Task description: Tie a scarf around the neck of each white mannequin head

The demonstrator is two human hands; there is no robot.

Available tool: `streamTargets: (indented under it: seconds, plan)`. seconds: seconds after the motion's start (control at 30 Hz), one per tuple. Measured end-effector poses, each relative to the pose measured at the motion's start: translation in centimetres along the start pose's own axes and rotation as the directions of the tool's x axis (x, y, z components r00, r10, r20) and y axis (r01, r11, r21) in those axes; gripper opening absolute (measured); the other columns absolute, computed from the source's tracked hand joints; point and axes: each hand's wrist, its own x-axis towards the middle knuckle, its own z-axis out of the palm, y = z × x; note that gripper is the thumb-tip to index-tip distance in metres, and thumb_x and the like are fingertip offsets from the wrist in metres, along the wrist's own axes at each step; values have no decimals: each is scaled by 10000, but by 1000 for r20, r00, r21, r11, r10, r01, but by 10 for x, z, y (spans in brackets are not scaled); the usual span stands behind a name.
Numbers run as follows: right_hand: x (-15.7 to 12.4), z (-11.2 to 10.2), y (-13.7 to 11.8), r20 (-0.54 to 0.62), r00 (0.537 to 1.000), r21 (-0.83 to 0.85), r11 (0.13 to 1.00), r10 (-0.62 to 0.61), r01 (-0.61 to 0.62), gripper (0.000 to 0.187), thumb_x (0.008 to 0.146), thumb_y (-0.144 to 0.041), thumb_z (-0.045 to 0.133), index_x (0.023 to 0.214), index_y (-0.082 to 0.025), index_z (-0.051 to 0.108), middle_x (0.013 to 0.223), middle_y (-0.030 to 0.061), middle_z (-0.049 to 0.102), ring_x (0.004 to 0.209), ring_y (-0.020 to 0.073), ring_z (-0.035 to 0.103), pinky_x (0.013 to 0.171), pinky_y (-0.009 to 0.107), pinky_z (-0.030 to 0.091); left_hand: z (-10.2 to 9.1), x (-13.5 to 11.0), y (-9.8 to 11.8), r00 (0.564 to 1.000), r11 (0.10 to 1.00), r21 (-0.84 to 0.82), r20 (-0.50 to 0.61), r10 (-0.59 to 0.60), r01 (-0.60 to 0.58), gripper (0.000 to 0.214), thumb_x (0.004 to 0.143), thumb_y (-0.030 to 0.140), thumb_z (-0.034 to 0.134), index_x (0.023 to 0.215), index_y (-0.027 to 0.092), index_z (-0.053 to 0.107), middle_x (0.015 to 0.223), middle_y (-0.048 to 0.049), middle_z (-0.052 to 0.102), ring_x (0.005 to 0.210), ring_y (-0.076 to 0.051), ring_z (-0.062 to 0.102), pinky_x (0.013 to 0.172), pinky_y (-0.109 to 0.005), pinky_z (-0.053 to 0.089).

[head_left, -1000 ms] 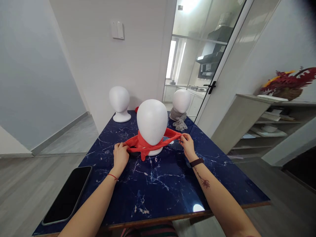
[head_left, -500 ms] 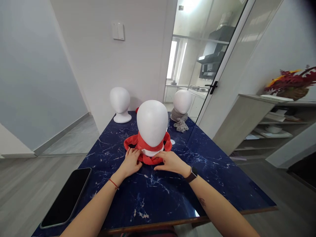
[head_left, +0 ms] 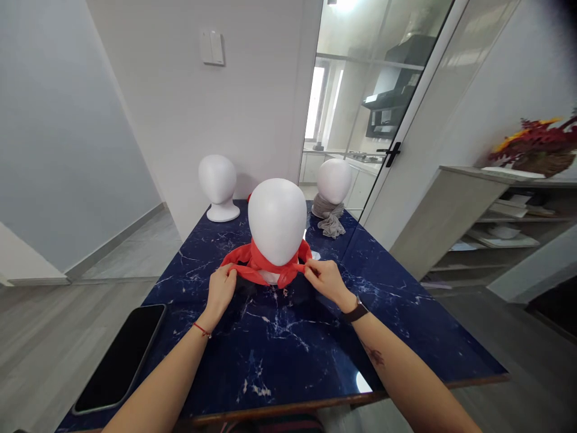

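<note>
A white mannequin head (head_left: 277, 219) stands upright in the middle of the table, with a red scarf (head_left: 258, 257) wrapped round its neck. My left hand (head_left: 220, 288) pinches the scarf at the left of the neck, fingers closed on the cloth. On the right, my right hand (head_left: 327, 278) is closed on another part of the same scarf. Cloth stretches between the two hands in front of the neck. The white base shows partly beneath it; the back of the scarf is hidden behind the head.
A bare white mannequin head (head_left: 218, 186) stands at the back left. Another mannequin head (head_left: 334, 180) at the back right wears a grey scarf (head_left: 330, 215). A dark-screened phone (head_left: 121, 355) lies at the left edge of the blue marbled table (head_left: 288, 361). Shelves (head_left: 491, 228) stand at the right.
My hands have moved apart from the front of the neck, left and right, and now grip the scarf. Its front part is pulled outward and lifted a little.
</note>
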Motion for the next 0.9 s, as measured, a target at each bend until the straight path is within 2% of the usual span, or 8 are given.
streamTargets:
  seconds: [0.13, 0.23, 0.33, 0.43, 0.53, 0.6, 0.77, 0.9]
  plan:
    - [3, -2, 8, -213, 967, -3, 990, 138, -142, 536, 914, -457, 406, 458, -175, 407, 445, -28, 391, 455, 84, 310, 496, 239, 213, -1, -2, 1, 999, 998, 59, -41, -26, 28, 387, 817, 215, 317, 959, 194, 676, 973, -59, 703, 920, -234, 585, 837, -351, 423]
    - [5, 1, 16, -294, 922, -8, 964, 251, -265, 479, 892, -451, 451, 499, -178, 467, 492, -13, 472, 480, 99, 376, 505, 240, 238, -2, -5, 2, 999, 994, 102, -35, -22, 26, 418, 872, 247, 281, 876, 228, 698, 957, -43, 707, 946, -239, 574, 870, -383, 407]
    - [6, 8, 28, -241, 907, -34, 931, 344, -363, 308, 838, -405, 532, 620, -189, 563, 601, -1, 558, 539, 124, 468, 529, 235, 287, 1, -5, 3, 999, 988, 152, -10, -36, 37, 444, 902, 363, 307, 751, 223, 701, 871, -58, 706, 922, -255, 578, 883, -419, 405]
    - [3, 16, 40, -156, 906, -117, 904, 392, -411, 173, 794, -351, 575, 861, -199, 622, 766, 23, 599, 643, 158, 549, 561, 240, 342, 9, -7, 1, 996, 965, 246, 16, 89, -90, 290, 852, 369, 452, 849, 219, 701, 913, -63, 693, 975, -269, 567, 962, -471, 364]
    - [-1, 23, 49, -120, 887, -199, 865, 446, -461, 507, 758, -343, 625, 1222, -177, 507, 1017, 107, 595, 800, 211, 605, 609, 269, 398, 20, -9, -2, 961, 920, 281, 49, 271, -274, 277, 812, 316, 533, 1039, 209, 650, 1052, -76, 666, 1067, -268, 551, 1071, -505, 268]
    - [-3, 25, 54, -72, 868, -230, 838, 492, -494, 643, 756, -365, 641, 1320, -148, 421, 1094, 158, 585, 871, 247, 615, 638, 291, 413, 26, -10, -5, 942, 904, 268, 72, 327, -334, 345, 814, 308, 537, 1130, 183, 594, 1137, -103, 640, 1117, -273, 542, 1096, -513, 249]
    - [-3, 25, 60, 87, 817, -238, 808, 570, -539, 361, 821, -444, 544, 1059, -180, 609, 901, 128, 664, 799, 257, 629, 604, 285, 377, 33, -9, -13, 943, 921, 208, 103, 315, -330, 427, 846, 304, 496, 1238, 136, 486, 1244, -146, 591, 1191, -283, 521, 1096, -510, 274]
    - [-5, 28, 63, 45, 814, -66, 815, 579, -576, 301, 811, -463, 509, 842, -198, 649, 745, 67, 649, 687, 213, 595, 567, 264, 331, 37, -10, -8, 958, 945, 158, 54, 281, -286, 607, 819, 391, 546, 1334, 115, 379, 1312, -188, 532, 1236, -311, 488, 1087, -517, 282]
